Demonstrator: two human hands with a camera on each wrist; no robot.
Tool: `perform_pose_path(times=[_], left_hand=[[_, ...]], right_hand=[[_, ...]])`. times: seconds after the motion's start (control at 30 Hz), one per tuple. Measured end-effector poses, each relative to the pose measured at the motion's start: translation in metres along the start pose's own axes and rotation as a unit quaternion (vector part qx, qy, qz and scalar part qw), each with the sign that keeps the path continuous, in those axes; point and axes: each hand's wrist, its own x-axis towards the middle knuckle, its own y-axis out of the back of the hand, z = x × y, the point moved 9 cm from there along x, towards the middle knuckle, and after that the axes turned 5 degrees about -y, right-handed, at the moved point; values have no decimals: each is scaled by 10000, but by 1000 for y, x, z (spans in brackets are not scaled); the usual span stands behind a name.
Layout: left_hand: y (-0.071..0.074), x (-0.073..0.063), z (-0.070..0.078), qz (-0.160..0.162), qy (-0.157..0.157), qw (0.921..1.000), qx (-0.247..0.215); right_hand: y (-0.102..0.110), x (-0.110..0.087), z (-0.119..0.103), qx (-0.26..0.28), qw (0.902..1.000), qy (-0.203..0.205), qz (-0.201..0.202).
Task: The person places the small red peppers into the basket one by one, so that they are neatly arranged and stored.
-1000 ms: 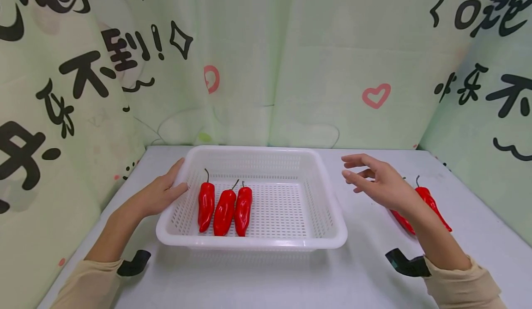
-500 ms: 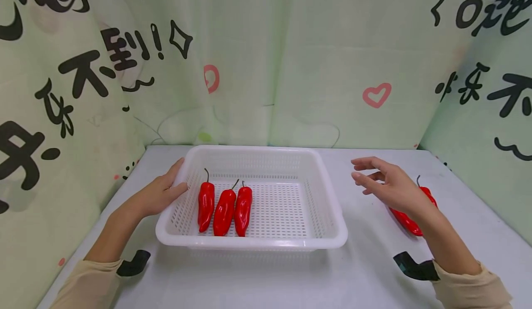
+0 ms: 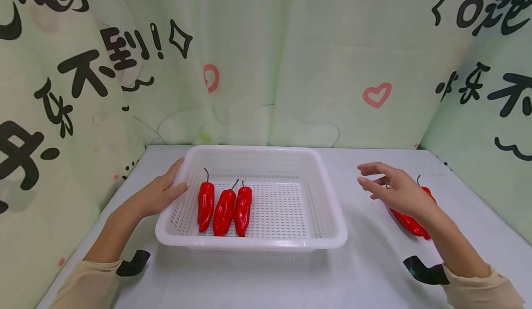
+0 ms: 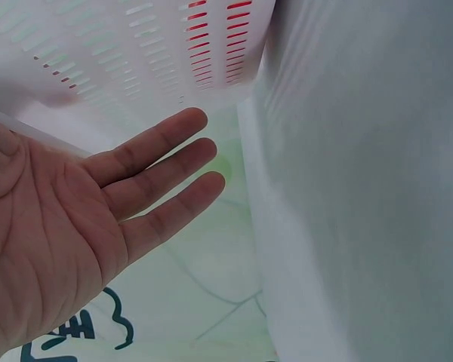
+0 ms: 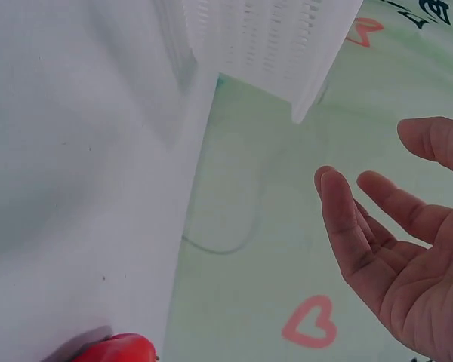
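Note:
A white perforated plastic basket (image 3: 249, 243) stands on the table, three glossy red peppers (image 3: 225, 213) side by side in its left half. At its left side is my left hand (image 3: 154, 197), thumb laid over the rim. Three fingers (image 4: 162, 185) of that hand stretch out straight below the rim, outside the basket wall. To the right, my right hand (image 3: 395, 186) hovers with loosely bent fingers and holds nothing. Beneath and behind it lie more red peppers (image 3: 410, 224) on the table, partly hidden by the hand and forearm. The right wrist view catches one pepper (image 5: 121, 349) at its bottom edge.
A light green curtain (image 3: 249, 69) with black characters and pink hearts encloses the back and sides of the white table (image 3: 249, 281). Black straps (image 3: 426, 271) sit at both wrists.
My right hand has moved right and slightly toward me, away from the basket and over the loose peppers. The left hand, basket and peppers stay where they were.

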Motion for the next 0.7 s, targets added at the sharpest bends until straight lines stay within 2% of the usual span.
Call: perform_pose_path(times=[0.7], left_hand=[[1, 1, 0, -42, -7, 10000, -27]], right_hand=[[10, 1, 34, -591, 9977, -301, 126]])
